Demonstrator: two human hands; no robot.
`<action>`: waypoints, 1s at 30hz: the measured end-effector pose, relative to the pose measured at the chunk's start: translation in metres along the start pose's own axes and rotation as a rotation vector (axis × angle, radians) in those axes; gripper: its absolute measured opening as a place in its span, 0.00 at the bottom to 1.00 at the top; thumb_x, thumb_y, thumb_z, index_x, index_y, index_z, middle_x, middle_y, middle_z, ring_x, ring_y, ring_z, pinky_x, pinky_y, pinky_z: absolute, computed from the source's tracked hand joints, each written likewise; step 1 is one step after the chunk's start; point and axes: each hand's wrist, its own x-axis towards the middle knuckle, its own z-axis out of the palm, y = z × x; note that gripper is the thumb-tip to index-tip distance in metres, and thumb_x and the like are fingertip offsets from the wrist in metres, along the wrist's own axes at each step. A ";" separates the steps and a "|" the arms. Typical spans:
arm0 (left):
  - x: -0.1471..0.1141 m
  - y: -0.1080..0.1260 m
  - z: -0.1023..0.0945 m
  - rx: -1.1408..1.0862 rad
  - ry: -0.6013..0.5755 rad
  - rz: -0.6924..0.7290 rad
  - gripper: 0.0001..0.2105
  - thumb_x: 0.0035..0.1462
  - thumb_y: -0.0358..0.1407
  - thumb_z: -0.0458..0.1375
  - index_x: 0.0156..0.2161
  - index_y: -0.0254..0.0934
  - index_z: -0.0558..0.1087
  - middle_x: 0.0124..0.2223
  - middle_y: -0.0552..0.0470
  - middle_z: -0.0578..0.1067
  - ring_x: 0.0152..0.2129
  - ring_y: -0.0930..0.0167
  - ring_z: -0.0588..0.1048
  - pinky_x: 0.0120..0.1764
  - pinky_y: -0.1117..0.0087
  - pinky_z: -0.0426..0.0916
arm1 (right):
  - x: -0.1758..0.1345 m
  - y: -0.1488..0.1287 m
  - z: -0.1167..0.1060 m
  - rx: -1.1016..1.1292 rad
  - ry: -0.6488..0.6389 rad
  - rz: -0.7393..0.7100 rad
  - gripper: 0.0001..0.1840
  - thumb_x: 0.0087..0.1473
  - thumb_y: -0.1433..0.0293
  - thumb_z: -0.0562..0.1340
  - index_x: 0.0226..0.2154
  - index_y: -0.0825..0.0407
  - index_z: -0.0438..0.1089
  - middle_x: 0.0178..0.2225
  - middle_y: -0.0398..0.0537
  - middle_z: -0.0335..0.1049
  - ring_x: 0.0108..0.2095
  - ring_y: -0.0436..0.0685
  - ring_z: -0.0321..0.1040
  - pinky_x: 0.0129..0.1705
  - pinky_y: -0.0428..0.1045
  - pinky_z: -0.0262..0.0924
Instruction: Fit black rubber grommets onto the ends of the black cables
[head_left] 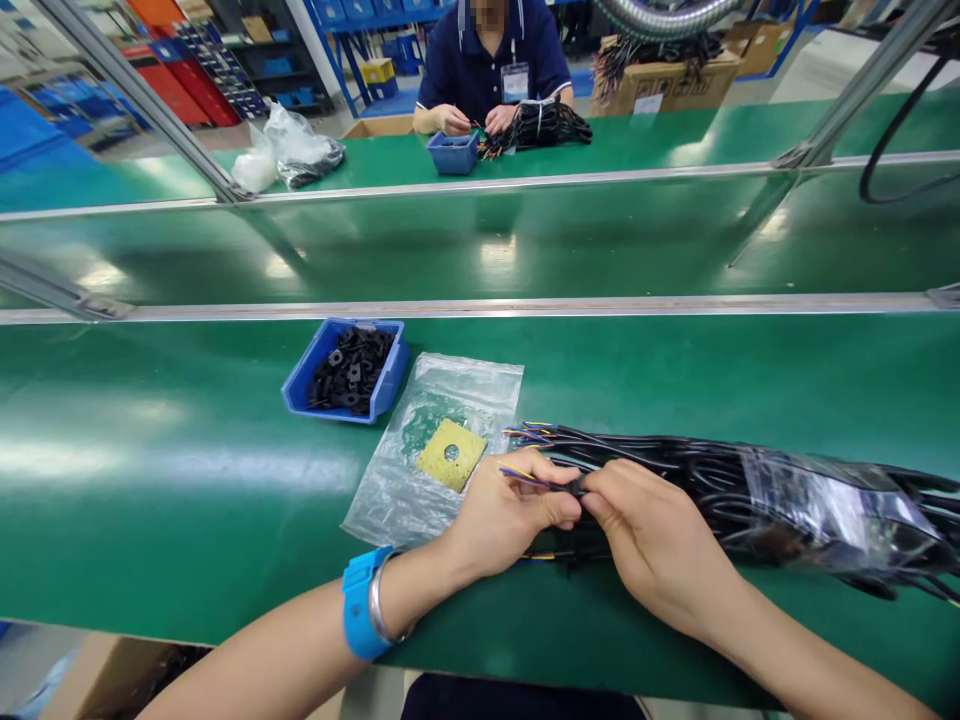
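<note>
My left hand [517,505] pinches a small black part [576,487] near the end of a black cable, whose thin coloured wires stick out to the left past my fingers. Against it, my right hand [649,530] is closed on the same cable, thumb and forefinger together. The fingertips cover most of the black part, so its shape is unclear. Behind and under both hands lies a bundle of black cables [697,465], wrapped in clear plastic [832,505] to the right. Left of my hands, a yellow sponge [451,455] with a round hole rests on a clear plastic bag [397,490].
A blue bin [295,393] of small black parts [352,370] stands on the green table [187,540]. Metal rails [480,308] run across behind it. Opposite, a person [491,60] handles cables beside another blue bin [452,158]. A filled plastic bag [292,145] lies far left.
</note>
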 end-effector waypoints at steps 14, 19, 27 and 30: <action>-0.005 0.000 -0.010 0.091 -0.072 -0.037 0.15 0.37 0.27 0.70 0.35 0.35 0.79 0.31 0.53 0.76 0.27 0.74 0.75 0.33 0.73 0.71 | -0.002 0.001 0.005 0.019 -0.018 -0.021 0.13 0.61 0.75 0.47 0.25 0.51 0.56 0.24 0.43 0.58 0.26 0.51 0.57 0.28 0.46 0.53; -0.009 0.019 -0.029 0.256 -0.050 -0.105 0.20 0.40 0.29 0.68 0.42 0.33 0.75 0.35 0.51 0.77 0.27 0.75 0.75 0.35 0.72 0.71 | -0.002 0.001 0.006 -0.017 -0.030 -0.027 0.11 0.61 0.75 0.47 0.30 0.51 0.60 0.27 0.45 0.60 0.29 0.53 0.58 0.30 0.48 0.55; -0.012 0.020 -0.028 0.503 -0.109 0.036 0.09 0.48 0.27 0.60 0.38 0.32 0.74 0.36 0.47 0.79 0.32 0.71 0.76 0.39 0.69 0.71 | -0.005 -0.002 0.003 -0.052 -0.126 -0.008 0.07 0.60 0.75 0.50 0.36 0.51 0.63 0.31 0.47 0.62 0.33 0.55 0.60 0.35 0.51 0.58; -0.015 0.020 -0.029 0.629 -0.177 0.071 0.09 0.49 0.25 0.56 0.37 0.33 0.75 0.35 0.48 0.79 0.31 0.72 0.76 0.37 0.71 0.71 | -0.004 -0.004 0.003 -0.036 -0.126 -0.004 0.07 0.58 0.75 0.50 0.37 0.52 0.62 0.32 0.48 0.62 0.34 0.56 0.60 0.36 0.52 0.60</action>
